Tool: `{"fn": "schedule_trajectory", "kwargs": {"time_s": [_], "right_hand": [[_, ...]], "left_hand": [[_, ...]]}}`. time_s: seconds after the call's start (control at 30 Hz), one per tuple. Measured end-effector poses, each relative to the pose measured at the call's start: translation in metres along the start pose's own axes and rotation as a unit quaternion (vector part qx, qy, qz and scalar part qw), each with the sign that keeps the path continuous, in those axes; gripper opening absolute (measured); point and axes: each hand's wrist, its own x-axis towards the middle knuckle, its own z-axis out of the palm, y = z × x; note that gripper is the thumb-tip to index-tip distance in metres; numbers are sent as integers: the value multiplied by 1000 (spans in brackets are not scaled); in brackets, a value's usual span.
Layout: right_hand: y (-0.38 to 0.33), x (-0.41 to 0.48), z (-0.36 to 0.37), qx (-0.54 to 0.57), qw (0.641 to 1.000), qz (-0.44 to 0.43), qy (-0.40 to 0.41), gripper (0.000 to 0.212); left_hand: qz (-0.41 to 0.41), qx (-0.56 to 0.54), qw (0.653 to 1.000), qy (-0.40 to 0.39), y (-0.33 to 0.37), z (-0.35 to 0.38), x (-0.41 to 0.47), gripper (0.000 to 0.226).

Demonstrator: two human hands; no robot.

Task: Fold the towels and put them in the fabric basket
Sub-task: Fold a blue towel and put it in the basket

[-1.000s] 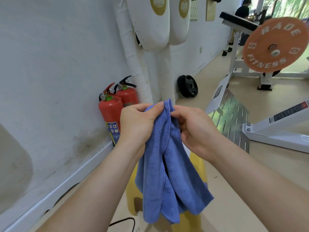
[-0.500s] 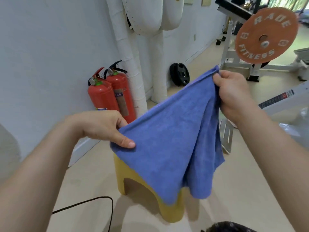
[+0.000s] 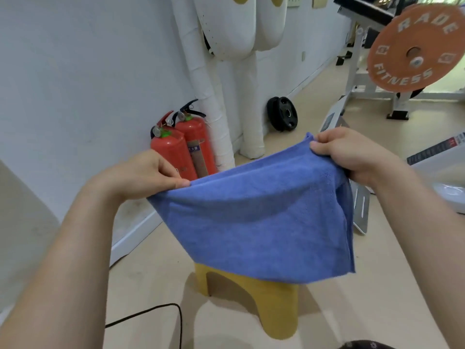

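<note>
A blue towel [image 3: 264,222] hangs spread in the air in front of me, folded double along its top edge. My left hand [image 3: 148,172] pinches its left top corner. My right hand [image 3: 352,152] grips the right top corner, a little higher and farther away. The towel's lower edge hangs just over a yellow plastic stool [image 3: 271,306] on the floor. A dark patterned thing [image 3: 362,345] peeks in at the bottom edge; I cannot tell what it is.
Two red fire extinguishers [image 3: 181,149] stand by the white wall on the left, beside padded white posts [image 3: 249,102]. A black cable [image 3: 161,313] lies on the floor. A white gym machine with an orange weight plate [image 3: 415,46] stands to the right.
My hands pulled apart from a bunched grip, stretching the towel wide. Since half a second ago the right hand has lowered, so the top edge runs nearly level.
</note>
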Motion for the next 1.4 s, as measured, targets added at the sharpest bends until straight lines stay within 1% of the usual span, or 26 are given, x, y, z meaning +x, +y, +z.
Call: {"fn": "schedule_trajectory", "kwargs": {"time_s": [0.07, 0.13, 0.23, 0.27, 0.33, 0.4, 0.43, 0.47, 0.53, 0.57, 0.6, 0.63, 0.67, 0.7, 0.73, 0.77, 0.8, 0.87, 0.9, 0.93, 0.97, 1.03, 1.07, 1.13, 1.27, 1.4], "right_hand": [[1, 9, 2, -122, 989, -35, 81, 24], [-4, 14, 7, -265, 943, -84, 185, 26], [-17, 14, 22, -355, 881, -175, 258, 21], [-22, 13, 26, -366, 867, -200, 274, 20], [-32, 10, 30, -296, 872, -240, 307, 22], [-43, 10, 31, -61, 907, -293, 297, 24], [-45, 10, 34, 54, 896, -328, 295, 23], [-42, 9, 37, 104, 869, -368, 314, 21], [-28, 8, 50, 75, 836, -404, 364, 19], [-16, 7, 56, 55, 834, -400, 376, 19], [-1, 8, 59, 40, 844, -384, 373, 20], [16, 10, 58, 18, 863, -359, 355, 21], [32, 13, 54, 2, 899, -311, 307, 22], [46, 16, 48, -6, 940, -243, 238, 26], [59, 16, 41, -29, 972, -168, 162, 28], [70, 16, 34, -88, 985, -111, 96, 28], [78, 12, 29, -162, 982, -82, 53, 27], [83, 4, 29, -239, 969, -68, 1, 28], [78, 0, 32, -235, 970, -67, -21, 28], [70, -3, 38, -227, 970, -73, -41, 28], [60, -6, 44, -221, 970, -83, -63, 27], [40, -13, 59, -189, 971, -101, -104, 26], [32, -16, 67, -162, 973, -115, -119, 23], [20, -21, 78, -104, 978, -134, -122, 17], [19, -18, 74, -9, 987, -118, -108, 28], [37, -18, 51, -39, 962, -55, -263, 45]], "left_hand": [[9, -31, 997, 67, 0, 1, 5, 12], [25, -11, 993, 111, -1, 3, 10, 11], [13, 91, 985, 146, -11, 9, 22, 22], [8, 108, 976, 188, -13, 10, 25, 23], [23, 114, 929, 352, -16, 8, 30, 24], [83, 68, 846, 522, -15, 2, 31, 33], [128, 37, 801, 584, -14, 0, 31, 38], [171, 12, 757, 630, -13, 0, 31, 39], [220, -21, 703, 676, -13, 5, 34, 34], [218, -22, 707, 672, -16, 10, 37, 31], [209, -17, 737, 642, -20, 15, 39, 29], [201, -16, 792, 576, -25, 17, 40, 30], [196, -23, 862, 466, -30, 17, 38, 33], [179, -37, 933, 309, -35, 18, 35, 33], [142, -40, 981, 126, -40, 20, 30, 36], [99, -37, 993, -45, -46, 26, 26, 37], [62, -27, 981, -181, -52, 33, 25, 35], [10, 63, 941, -331, -58, 50, 24, 29], [3, 127, 929, -348, -57, 57, 26, 23], [6, 164, 933, -320, -52, 65, 29, 26], [32, 160, 954, -253, -43, 74, 35, 40], [116, -5, 990, -79, -11, 96, 38, 58], [165, -100, 981, -26, 9, 106, 35, 60], [221, -170, 960, 27, 40, 120, 31, 51], [206, -193, 951, 128, 53, 112, 29, 35], [184, -245, 941, 142, 49, 91, 20, 4]]}}
